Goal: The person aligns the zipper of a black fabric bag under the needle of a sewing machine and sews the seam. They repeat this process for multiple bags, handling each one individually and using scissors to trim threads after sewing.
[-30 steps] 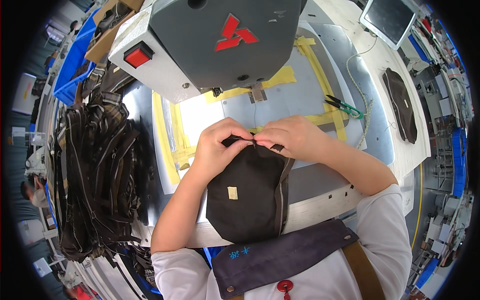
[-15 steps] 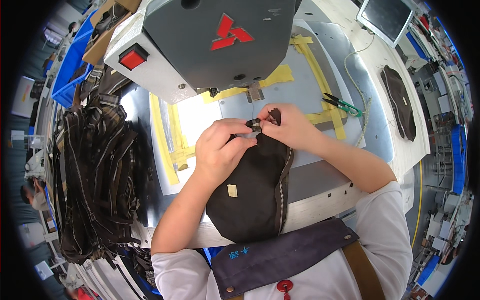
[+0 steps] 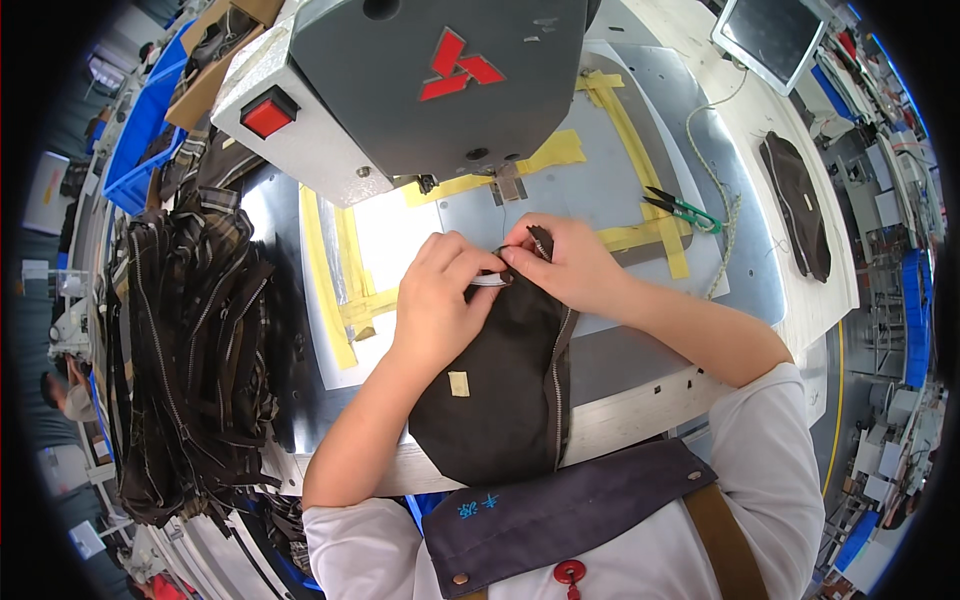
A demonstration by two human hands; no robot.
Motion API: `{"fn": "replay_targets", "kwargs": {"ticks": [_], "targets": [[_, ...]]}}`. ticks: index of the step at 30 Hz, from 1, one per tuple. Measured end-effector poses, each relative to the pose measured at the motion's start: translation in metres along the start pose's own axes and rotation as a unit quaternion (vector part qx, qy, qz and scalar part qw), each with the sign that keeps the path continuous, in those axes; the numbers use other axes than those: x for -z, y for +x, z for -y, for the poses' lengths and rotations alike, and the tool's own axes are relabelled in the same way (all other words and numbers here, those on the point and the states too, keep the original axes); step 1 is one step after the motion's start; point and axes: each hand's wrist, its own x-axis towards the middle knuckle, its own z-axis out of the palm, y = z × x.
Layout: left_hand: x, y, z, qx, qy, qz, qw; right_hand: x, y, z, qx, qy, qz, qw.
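Note:
A dark brown fabric piece (image 3: 480,420) with a metal zipper (image 3: 558,395) down its right side hangs from my fingers over the table's front edge. A small pale tag (image 3: 459,384) sits on its face. My left hand (image 3: 435,300) pinches the top end of the piece, where a narrow whitish strip (image 3: 488,281) shows between thumb and fingers. Close beside it, my right hand (image 3: 572,265) is closed on the same top end, and a dark tip of fabric (image 3: 540,238) sticks up past its fingers. Exactly how the layers are folded is hidden.
A grey sewing machine head (image 3: 440,90) with a red switch (image 3: 267,117) overhangs the taped metal plate (image 3: 600,340). Green-handled snips (image 3: 685,210) lie at right, beyond them another dark piece (image 3: 796,205). Many zippered dark pieces (image 3: 190,370) hang at left, near a blue bin (image 3: 135,150).
The checked patch at the top end is out of sight, and a whitish strip now shows at my left fingers. My right hand has shifted slightly left, tilting its fabric tip.

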Motion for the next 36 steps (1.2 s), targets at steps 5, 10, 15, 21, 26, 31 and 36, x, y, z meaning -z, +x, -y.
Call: {"fn": "replay_targets", "kwargs": {"ticks": [5, 10, 15, 21, 26, 31, 36], "targets": [[-0.008, -0.005, 0.005, 0.021, -0.065, -0.098, 0.993, 0.003, -0.003, 0.009, 0.001, 0.024, 0.015, 1.0], [-0.009, -0.007, 0.0, 0.072, -0.11, -0.066, 0.989, 0.01, 0.0, 0.001, -0.058, 0.078, 0.044, 0.994], [-0.003, -0.006, 0.0, 0.17, -0.151, -0.008, 0.974, 0.001, -0.012, 0.002, -0.028, 0.11, 0.001, 0.994], [0.003, -0.005, 0.007, 0.193, -0.16, 0.034, 0.968, 0.009, -0.007, -0.006, 0.235, -0.1, 0.041, 0.966], [0.0, -0.005, 0.002, 0.131, -0.12, 0.001, 0.984, 0.008, -0.006, -0.007, 0.248, -0.159, 0.036, 0.955], [-0.001, -0.007, 0.005, 0.026, -0.028, -0.018, 0.999, 0.01, -0.006, 0.0, 0.236, -0.192, 0.043, 0.952], [-0.002, -0.005, 0.006, -0.013, -0.043, -0.039, 0.998, 0.012, -0.002, 0.011, 0.016, -0.024, 0.039, 0.999]]}}
